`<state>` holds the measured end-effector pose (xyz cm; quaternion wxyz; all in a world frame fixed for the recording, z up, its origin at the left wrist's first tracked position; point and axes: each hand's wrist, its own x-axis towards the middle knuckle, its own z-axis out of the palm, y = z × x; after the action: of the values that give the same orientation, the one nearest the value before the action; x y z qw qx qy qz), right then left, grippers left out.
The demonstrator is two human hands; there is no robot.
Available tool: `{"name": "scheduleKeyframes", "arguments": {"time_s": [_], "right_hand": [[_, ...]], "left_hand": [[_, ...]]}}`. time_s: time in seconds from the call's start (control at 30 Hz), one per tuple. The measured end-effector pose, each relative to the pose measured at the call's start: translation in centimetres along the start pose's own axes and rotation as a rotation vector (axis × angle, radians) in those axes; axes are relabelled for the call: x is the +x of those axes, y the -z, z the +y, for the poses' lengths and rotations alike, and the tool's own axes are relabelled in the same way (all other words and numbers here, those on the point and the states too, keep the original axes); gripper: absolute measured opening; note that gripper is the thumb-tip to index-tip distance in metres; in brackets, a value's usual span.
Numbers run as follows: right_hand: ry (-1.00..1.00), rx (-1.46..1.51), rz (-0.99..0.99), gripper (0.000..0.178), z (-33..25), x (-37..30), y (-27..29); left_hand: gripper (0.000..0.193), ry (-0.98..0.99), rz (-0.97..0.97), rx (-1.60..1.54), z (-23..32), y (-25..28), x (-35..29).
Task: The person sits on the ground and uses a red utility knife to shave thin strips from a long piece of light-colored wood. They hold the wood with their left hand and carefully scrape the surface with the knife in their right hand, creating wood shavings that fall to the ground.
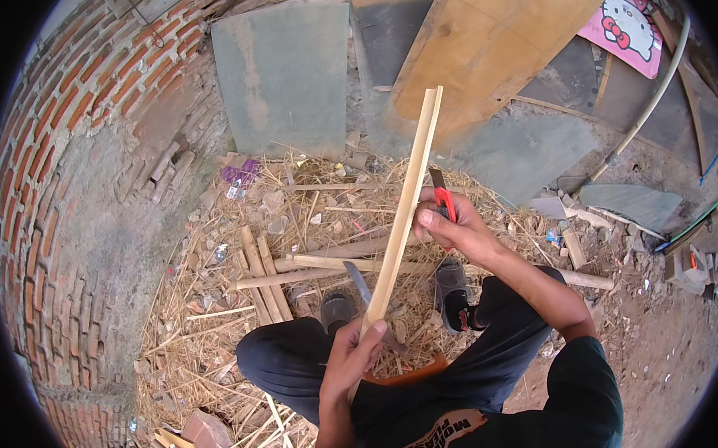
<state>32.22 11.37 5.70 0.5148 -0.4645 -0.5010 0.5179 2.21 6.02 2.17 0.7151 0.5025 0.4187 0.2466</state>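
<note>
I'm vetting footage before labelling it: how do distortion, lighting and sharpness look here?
In the head view, the brick wall curves along the left rim and the corners go black; in the head view, light looks soft and even, without strong glare; in the head view, the wood strip and red cutter have readable outlines.

To our left we see a brick wall (66, 125) with worn reddish courses and a rough patch of grey mortar (111, 243). Ahead of us are a grey-green panel (285, 83) and a broad brown board (495, 46); at the upper right we notice a pink panel (646, 58) near a pale pipe (662, 95). Around us, straw (189, 331) litters the ground, with bare brown earth (668, 339) to our right. We have even daylight.
</note>
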Motion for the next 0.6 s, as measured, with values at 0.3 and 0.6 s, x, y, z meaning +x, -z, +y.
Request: {"name": "scheduleKeyframes", "arguments": {"time_s": [0.3,0.6], "right_hand": [[-0.081,0.101,0.029,0.041,-0.4,-0.1,0.3],[-0.027,0.150,0.007,0.031,-0.1,0.2,0.9]], "left_hand": [[0.026,-0.062,0.060,0.060,0.2,-1.0,-0.1],[0.025,-0.187,0.189,0.222,0.2,-1.9,0.4]]}}
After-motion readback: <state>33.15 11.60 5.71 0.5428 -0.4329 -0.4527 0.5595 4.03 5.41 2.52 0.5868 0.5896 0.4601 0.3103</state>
